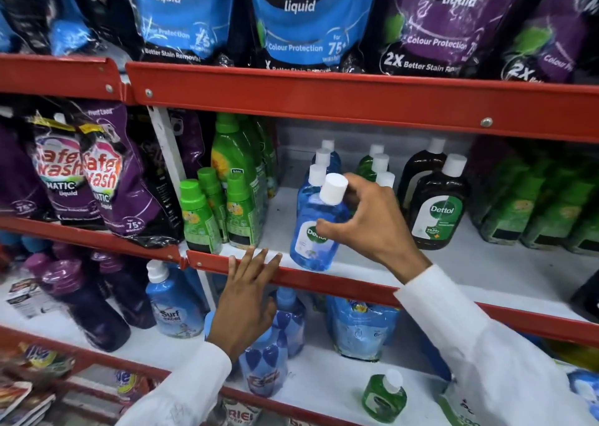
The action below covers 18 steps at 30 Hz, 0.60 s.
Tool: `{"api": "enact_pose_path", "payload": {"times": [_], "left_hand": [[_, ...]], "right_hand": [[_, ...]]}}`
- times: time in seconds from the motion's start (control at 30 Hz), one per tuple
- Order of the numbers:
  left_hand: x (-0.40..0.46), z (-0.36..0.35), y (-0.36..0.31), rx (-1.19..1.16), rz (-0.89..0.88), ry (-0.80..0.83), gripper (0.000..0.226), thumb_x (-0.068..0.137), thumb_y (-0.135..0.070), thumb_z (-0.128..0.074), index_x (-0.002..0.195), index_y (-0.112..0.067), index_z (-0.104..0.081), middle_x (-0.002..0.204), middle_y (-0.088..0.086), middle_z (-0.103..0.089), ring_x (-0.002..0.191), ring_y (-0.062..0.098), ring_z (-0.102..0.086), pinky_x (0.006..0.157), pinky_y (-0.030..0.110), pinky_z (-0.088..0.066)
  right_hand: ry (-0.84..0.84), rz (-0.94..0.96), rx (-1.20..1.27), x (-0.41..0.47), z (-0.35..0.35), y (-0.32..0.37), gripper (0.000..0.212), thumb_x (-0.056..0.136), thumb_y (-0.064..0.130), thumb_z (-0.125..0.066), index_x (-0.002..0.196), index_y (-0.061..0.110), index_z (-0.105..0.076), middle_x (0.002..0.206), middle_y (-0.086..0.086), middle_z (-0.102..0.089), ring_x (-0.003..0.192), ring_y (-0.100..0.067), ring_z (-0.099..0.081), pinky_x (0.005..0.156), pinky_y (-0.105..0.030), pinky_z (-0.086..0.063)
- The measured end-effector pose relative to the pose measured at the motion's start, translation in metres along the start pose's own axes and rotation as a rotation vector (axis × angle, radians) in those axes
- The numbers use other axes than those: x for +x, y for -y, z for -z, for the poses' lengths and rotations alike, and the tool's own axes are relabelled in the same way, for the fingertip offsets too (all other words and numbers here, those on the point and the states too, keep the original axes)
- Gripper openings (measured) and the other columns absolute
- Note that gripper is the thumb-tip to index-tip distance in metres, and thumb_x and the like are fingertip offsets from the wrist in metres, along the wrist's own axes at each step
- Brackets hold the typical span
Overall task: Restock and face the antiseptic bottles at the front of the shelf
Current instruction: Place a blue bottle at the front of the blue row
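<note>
Blue translucent plastic antiseptic bottle with white screw cap (316, 224), tilted at the red shelf lip (324, 281), we judge liquid-heavy and slick: our right hand (366, 221) clamps its shoulder from 3 o'clock, our left hand (249, 299) rests splayed at 7 o'clock.

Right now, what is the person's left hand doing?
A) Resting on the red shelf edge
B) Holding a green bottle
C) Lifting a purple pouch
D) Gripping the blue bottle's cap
A: the left hand lies open-fingered on the red shelf edge, holding nothing.
</note>
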<state>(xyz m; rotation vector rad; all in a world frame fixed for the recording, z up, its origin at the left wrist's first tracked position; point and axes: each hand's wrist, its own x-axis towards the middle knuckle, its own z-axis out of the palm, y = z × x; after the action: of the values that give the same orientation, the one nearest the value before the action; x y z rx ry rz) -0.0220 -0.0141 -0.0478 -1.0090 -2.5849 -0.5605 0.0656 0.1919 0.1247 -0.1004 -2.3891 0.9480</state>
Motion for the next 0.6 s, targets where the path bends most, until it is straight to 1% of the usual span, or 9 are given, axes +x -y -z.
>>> {"api": "enact_pose_path", "payload": {"times": [0.07,0.13,0.27,0.33,0.43,0.57,0.6], "left_hand": [[0.0,0.001,0.0,0.001,-0.003,0.003,0.083,0.076,-0.024,-0.063,0.15,-0.031,-0.028,0.157,0.001,-0.035,0.152,0.026,-0.017,0.124,0.05,-0.002],[0.0,0.002,0.0,0.003,-0.002,0.003,0.083,0.074,-0.023,-0.063,0.15,-0.031,-0.029,0.156,0.001,-0.037,0.151,0.026,-0.019,0.124,0.05,-0.002],[-0.001,0.002,-0.001,0.021,-0.004,-0.002,0.082,0.07,-0.023,-0.066,0.145,-0.028,-0.035,0.145,0.001,-0.045,0.147,0.029,-0.027,0.124,0.051,-0.007],[-0.002,0.0,-0.002,0.051,0.001,0.001,0.082,0.067,-0.026,-0.068,0.143,-0.028,-0.036,0.138,0.001,-0.046,0.142,0.03,-0.031,0.125,0.054,-0.011],[-0.002,-0.005,-0.004,0.091,0.015,0.003,0.083,0.065,-0.032,-0.068,0.141,-0.027,-0.035,0.133,0.002,-0.045,0.137,0.03,-0.034,0.125,0.056,-0.012],[-0.001,-0.01,-0.005,0.113,0.026,-0.009,0.084,0.065,-0.035,-0.07,0.14,-0.024,-0.035,0.133,0.006,-0.046,0.135,0.033,-0.035,0.124,0.055,-0.01],[-0.002,-0.011,-0.006,0.109,0.027,-0.019,0.083,0.065,-0.034,-0.07,0.14,-0.024,-0.036,0.133,0.007,-0.047,0.135,0.034,-0.035,0.123,0.054,-0.009]], "right_hand": [[0.028,-0.022,-0.034,0.012,-0.014,-0.006,0.046,0.056,0.028,-0.085,0.099,0.017,-0.07,0.081,0.001,-0.078,0.072,-0.02,-0.072,0.065,-0.038,-0.06],[0.068,-0.035,-0.072,0.019,-0.028,-0.012,0.046,0.058,0.029,-0.085,0.1,0.019,-0.069,0.084,0.002,-0.078,0.073,-0.018,-0.072,0.066,-0.035,-0.059],[0.123,-0.081,-0.082,0.024,-0.044,-0.022,0.055,0.062,0.031,-0.084,0.112,0.023,-0.063,0.093,0.003,-0.076,0.077,-0.019,-0.07,0.065,-0.025,-0.049],[0.132,-0.085,-0.079,0.025,-0.047,-0.023,0.055,0.064,0.031,-0.084,0.114,0.023,-0.061,0.096,0.002,-0.076,0.081,-0.019,-0.07,0.068,-0.026,-0.051],[0.163,-0.076,-0.072,0.024,-0.049,-0.025,0.056,0.065,0.029,-0.084,0.116,0.023,-0.062,0.1,-0.001,-0.076,0.089,-0.02,-0.07,0.077,-0.031,-0.057],[0.162,-0.059,-0.055,0.018,-0.047,-0.029,0.058,0.07,0.03,-0.084,0.122,0.023,-0.061,0.106,0.001,-0.075,0.093,-0.019,-0.069,0.086,-0.034,-0.058],[0.147,-0.053,-0.056,0.015,-0.045,-0.03,0.06,0.071,0.03,-0.085,0.125,0.022,-0.06,0.111,0.001,-0.074,0.096,-0.017,-0.069,0.089,-0.032,-0.057]]}}
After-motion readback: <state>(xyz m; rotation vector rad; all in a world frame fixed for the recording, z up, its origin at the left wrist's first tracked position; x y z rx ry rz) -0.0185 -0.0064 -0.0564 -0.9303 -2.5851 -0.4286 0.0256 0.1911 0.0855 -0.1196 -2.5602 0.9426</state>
